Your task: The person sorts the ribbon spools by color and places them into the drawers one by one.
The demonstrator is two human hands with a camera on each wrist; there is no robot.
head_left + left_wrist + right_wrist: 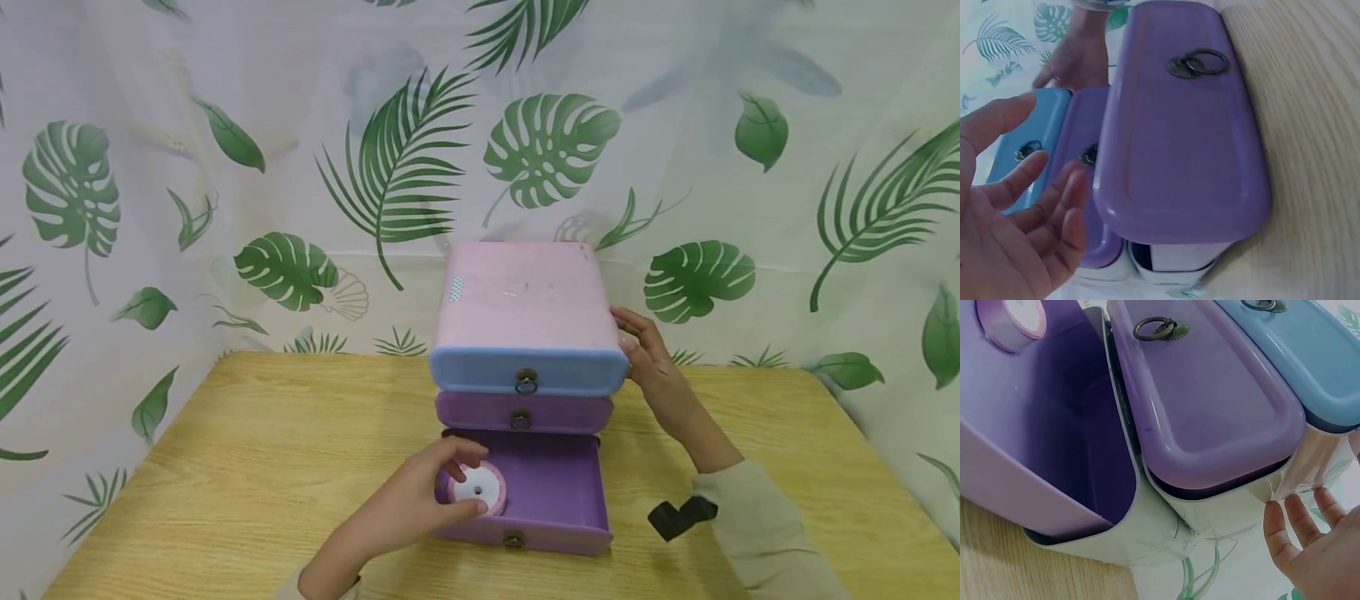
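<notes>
A small drawer cabinet point(525, 300) with a pink top stands on the table. Its bottom purple drawer point(555, 483) is pulled out, while the blue drawer point(480, 371) and the middle purple drawer point(480, 411) are in. In the open drawer's left part lies a pink-rimmed spool point(491, 483) with a white face, seemingly of ribbon. Over the spool hovers my left hand point(408, 500), fingers loosely bent and apart; the left wrist view shows nothing in its palm. My right hand point(660, 379) rests its fingertips point(1294, 509) against the cabinet's right side near the top.
A wooden table point(300, 450) carries the cabinet. Behind it hangs a leaf-patterned cloth point(420, 208). Each drawer front has a metal ring pull point(1207, 61). A black strap piece point(678, 517) sticks out from the right sleeve.
</notes>
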